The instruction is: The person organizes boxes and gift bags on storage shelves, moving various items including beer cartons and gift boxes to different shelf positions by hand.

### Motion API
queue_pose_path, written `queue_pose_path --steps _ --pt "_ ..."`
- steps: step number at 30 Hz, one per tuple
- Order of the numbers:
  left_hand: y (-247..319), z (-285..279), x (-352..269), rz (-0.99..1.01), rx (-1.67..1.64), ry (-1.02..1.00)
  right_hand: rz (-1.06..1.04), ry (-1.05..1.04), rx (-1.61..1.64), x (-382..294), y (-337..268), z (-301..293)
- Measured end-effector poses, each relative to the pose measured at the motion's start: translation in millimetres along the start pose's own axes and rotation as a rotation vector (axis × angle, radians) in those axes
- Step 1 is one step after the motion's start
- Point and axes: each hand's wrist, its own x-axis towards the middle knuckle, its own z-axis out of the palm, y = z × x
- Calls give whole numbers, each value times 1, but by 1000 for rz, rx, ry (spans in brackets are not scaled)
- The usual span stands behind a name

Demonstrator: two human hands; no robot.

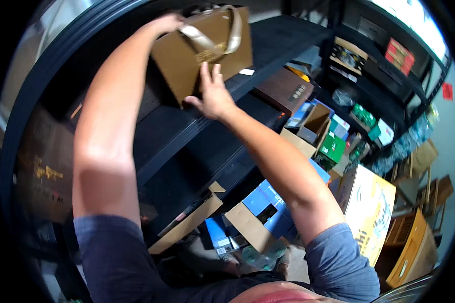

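Observation:
A brown gift bag (178,60) with cream ribbon handles (233,34) and gold decoration on its front stands tilted in view on a black shelf (284,36). At the bag's upper left edge is my left hand (168,22); its fingertips are blurred and partly hidden, so its grip cannot be made out. My right hand (214,94) is spread at the lower front of the bag, its fingertips against or just before the surface. A small white tag (246,72) lies by the bag's lower right corner, at the shelf edge.
Below the shelf sit a dark brown box (284,89), an open blue carton (265,200) and a green box (330,147). A yellow and white carton (367,208) stands at right, beside a wooden drawer unit (405,246). Plastic bottles (261,255) are near my feet.

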Motion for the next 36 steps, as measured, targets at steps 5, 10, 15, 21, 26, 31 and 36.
queue_pose_path --steps 5,10,15,21,26,31,36 --pt "-33 0 -3 -63 -25 20 -5 -36 -42 -2 -8 8" --pt "-43 -38 -32 -196 -47 -14 24 -94 -1 2 -27 4" --pt "60 -60 -113 -306 -125 219 108 -159 25 -5 -20 -5" --pt "254 -19 -293 88 27 443 -121 -28 75 -40 39 -24" --pt "351 143 -614 -491 -367 220 -220 63 -60 -147 85 -99" --pt "502 315 -943 -677 -272 -441 66 203 -479 -277 250 -265" --pt "574 283 -931 -979 -536 -1100 463 255 -248 -465 302 -412"
